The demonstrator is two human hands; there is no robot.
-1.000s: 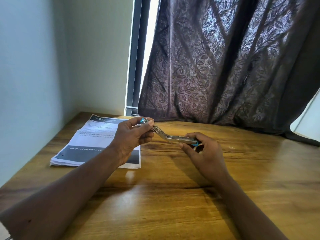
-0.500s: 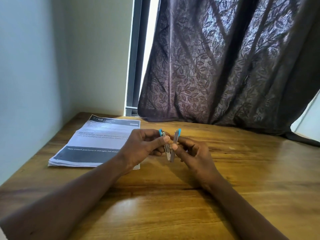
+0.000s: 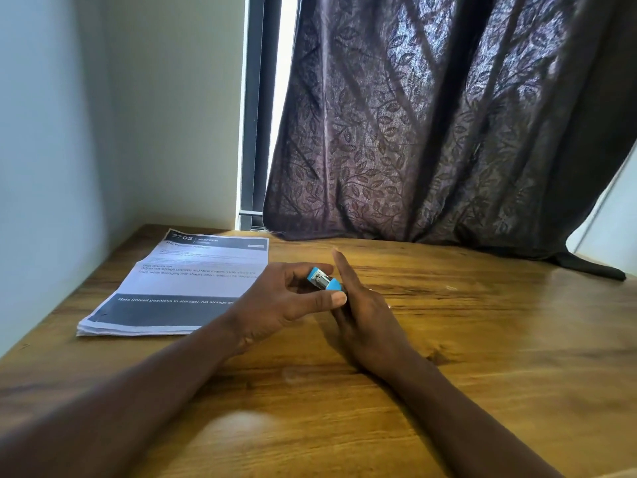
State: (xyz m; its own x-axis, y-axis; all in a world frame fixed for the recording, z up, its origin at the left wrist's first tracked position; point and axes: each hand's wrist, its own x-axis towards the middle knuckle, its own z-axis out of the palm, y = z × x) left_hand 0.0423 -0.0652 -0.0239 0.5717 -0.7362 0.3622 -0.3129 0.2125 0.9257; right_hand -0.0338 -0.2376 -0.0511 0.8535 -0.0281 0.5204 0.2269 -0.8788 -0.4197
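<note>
A small folding metal tool (image 3: pixel 324 280) with bright blue end caps is seen folded together, its two blue tips lying side by side. It is pinched by the left hand (image 3: pixel 286 300) and pressed by the straight fingers of the right hand (image 3: pixel 365 305).

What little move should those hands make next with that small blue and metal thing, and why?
Probably lower the blue and metal tool onto the table and let go. It looks folded shut, pinched between the thumb and a finger of the left hand, with the right hand pressed flat against its side. Bare wood lies right beneath it. This is only a guess.
</note>
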